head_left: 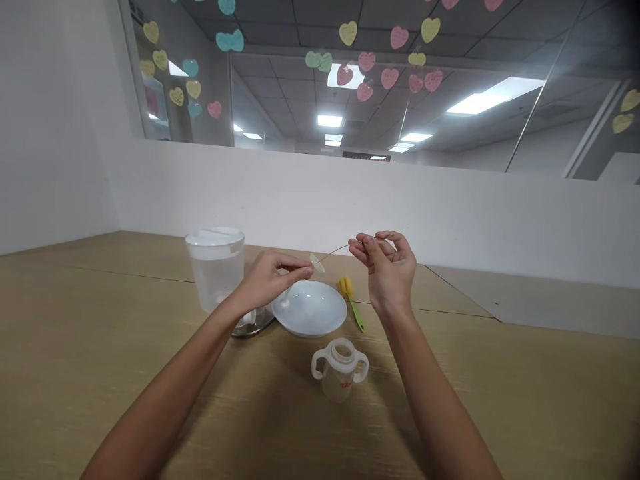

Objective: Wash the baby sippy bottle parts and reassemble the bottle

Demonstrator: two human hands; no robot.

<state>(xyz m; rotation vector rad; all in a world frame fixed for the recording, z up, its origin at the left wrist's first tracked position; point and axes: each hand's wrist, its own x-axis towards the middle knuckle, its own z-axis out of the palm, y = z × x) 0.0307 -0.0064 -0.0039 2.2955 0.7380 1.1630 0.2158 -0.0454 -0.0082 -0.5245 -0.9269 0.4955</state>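
- Right now, the left hand [273,280] is nearly closed, thumb and forefinger pinching a flat translucent tab [317,263] at one end of a thin clear tube [336,250].
- The right hand [386,273] is curled, its fingertips pinching the tube's far end, so the tube spans the gap between the hands in a shallow arc.
- Pinching so close to each end suits a tube this fine (a grip further along would likely let it flop), and light, even pressure should keep it from kinking.
- Just under the gap between the hands sits a white plate [310,308], a small white piece [284,303] at its rim below the left hand.
- Beyond the left hand stands a lidded clear plastic jug [215,273] holding water, with a steel dish [253,328] beside its base.
- Below the right hand lies a bottle brush [350,303], yellow sponge head, green handle.
- Nearer the body, between the forearms, stands a two-handled sippy cup [340,370].
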